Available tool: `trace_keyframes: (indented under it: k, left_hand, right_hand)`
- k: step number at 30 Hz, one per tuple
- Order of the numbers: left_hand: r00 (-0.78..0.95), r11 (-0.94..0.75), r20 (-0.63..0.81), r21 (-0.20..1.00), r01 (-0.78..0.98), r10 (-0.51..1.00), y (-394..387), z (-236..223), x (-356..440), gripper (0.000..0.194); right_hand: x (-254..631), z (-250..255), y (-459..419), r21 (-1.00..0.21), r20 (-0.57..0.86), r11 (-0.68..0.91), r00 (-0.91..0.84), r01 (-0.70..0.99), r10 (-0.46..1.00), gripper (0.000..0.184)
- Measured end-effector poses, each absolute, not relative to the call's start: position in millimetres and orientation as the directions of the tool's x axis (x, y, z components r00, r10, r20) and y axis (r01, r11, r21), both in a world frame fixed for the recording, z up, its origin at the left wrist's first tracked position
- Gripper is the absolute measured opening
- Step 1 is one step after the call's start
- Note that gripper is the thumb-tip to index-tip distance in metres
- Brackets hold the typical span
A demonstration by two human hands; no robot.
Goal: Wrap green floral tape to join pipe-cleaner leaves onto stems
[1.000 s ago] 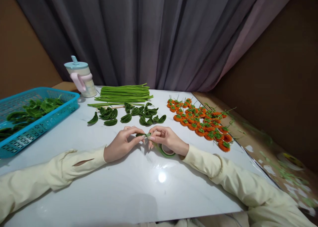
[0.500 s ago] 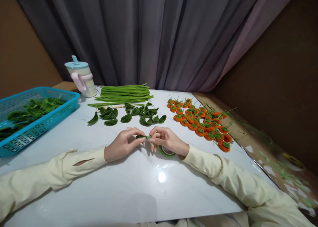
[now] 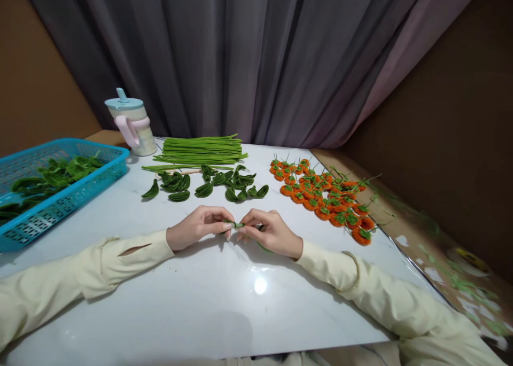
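Note:
Above the middle of the table, my left hand is closed in a pinch on a small green fuzzy leaf, mostly hidden by the fingers. My right hand pinches the leaf's narrow end, fingertips almost meeting those of the left. Part of a roll of green tape peeps out beneath my right hand. Just beyond both hands lie several dark green leaves made of ribbed, fuzzy stems. Behind them rests a bundle of bright green pipe cleaners.
Orange fuzzy flowers with green tops cover the table's right side. To the left stands a blue plastic basket holding green leaves. A lidded cup with a pink handle is at the back left. Scraps lie beyond the right edge.
My right hand has turned and its fingers have closed in around the leaf's end, covering more of the tape roll. The left hand has shifted only slightly.

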State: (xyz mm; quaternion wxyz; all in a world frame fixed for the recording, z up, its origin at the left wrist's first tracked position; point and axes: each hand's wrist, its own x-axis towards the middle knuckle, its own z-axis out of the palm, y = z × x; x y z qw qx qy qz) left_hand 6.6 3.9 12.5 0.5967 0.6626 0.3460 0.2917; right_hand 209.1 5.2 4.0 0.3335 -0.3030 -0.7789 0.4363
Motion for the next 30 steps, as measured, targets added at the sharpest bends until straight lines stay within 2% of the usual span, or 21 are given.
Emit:
trace_keyframes:
  k: [6,11,17,20,23,27,30]
  left_hand:
    - [0.625,-0.024,-0.046,0.994,0.103,0.779,6,14,6,0.018]
    - [0.633,0.046,-0.096,0.994,0.096,0.768,9,12,4,0.016]
    - [0.652,0.245,-0.221,0.968,0.056,0.725,11,14,5,0.011]
    - [0.661,0.298,-0.244,0.954,0.032,0.710,11,14,4,0.010]
    - [0.662,0.324,-0.261,0.946,0.029,0.702,10,13,5,0.010]
    - [0.659,0.237,-0.236,0.967,0.090,0.714,8,20,8,0.014]
    - [0.631,-0.004,-0.163,0.967,0.255,0.758,5,29,10,0.020]
  right_hand:
    - [209,0,2,-0.743,0.392,0.608,-0.554,0.281,0.735,0.010]
    - [211,-5,1,-0.616,0.468,0.706,-0.558,0.350,0.685,0.014]
    - [212,-11,1,-0.526,0.507,0.773,-0.599,0.355,0.620,0.018]
    - [212,-12,1,-0.508,0.517,0.779,-0.593,0.368,0.617,0.018]
    - [214,-12,1,-0.429,0.547,0.837,-0.640,0.339,0.540,0.021]
    - [216,-11,3,-0.409,0.577,0.866,-0.654,0.287,0.489,0.023]
    - [216,-10,5,-0.461,0.585,0.836,-0.607,0.296,0.538,0.020]
